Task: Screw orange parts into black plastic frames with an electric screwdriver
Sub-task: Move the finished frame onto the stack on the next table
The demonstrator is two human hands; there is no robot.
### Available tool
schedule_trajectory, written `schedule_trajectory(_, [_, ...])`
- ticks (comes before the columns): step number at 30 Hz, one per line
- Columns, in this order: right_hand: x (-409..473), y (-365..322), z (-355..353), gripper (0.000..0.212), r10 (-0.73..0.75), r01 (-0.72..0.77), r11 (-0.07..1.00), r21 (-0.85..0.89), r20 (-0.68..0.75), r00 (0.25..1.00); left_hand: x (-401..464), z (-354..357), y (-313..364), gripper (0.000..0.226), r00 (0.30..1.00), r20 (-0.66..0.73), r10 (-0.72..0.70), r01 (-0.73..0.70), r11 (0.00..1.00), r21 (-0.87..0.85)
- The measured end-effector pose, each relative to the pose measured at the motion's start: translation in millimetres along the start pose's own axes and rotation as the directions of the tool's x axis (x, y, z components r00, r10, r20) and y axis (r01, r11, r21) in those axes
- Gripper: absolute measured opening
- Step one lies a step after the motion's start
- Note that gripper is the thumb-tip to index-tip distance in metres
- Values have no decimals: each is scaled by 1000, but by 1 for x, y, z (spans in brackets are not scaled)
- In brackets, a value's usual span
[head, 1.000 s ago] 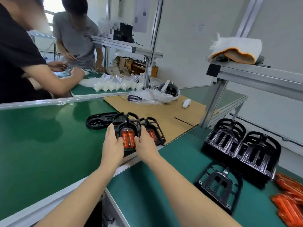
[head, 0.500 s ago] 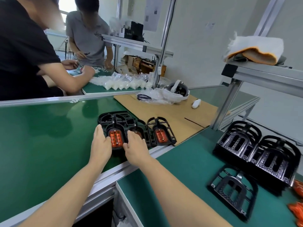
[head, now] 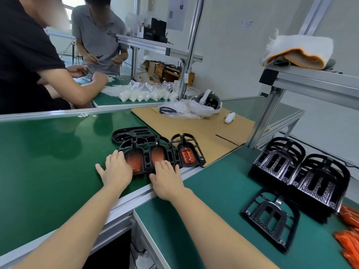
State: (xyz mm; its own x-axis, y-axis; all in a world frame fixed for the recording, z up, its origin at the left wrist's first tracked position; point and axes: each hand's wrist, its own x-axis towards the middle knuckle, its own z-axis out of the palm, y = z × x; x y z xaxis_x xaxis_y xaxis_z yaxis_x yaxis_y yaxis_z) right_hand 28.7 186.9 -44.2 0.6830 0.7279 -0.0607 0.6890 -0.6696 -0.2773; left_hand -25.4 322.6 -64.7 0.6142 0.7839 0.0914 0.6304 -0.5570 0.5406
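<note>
Two flat hands, left hand (head: 116, 168) and right hand (head: 167, 175), pressing on assembled black frames (head: 147, 152) at twelve o'clock. Likely setting finished pieces aside; next, fetching loose orange parts (head: 347, 239) at four o'clock.

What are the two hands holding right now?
Nothing is gripped. The left hand and the right hand lie flat, fingers straight, on the near edges of two black frames with orange parts on the green table.
</note>
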Motion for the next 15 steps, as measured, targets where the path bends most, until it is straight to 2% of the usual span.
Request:
schedule_trajectory(4, [-4, 5, 0, 46, -5, 5, 1000, 7, -8, 1000, -3, -3, 4, 39, 998, -49, 37, -35, 998, 48])
schedule_trajectory(9, [-19, 14, -8, 49, 22, -20, 1000, 24, -65, 998, -17, -9, 29, 44, 973, -142, 180, -171, 982, 77])
schedule_trajectory(15, [-65, 60, -24, 54, 210, -206, 978, 42, -147, 967, -51, -1, 71, 49, 910, -146, 387, -372, 920, 120])
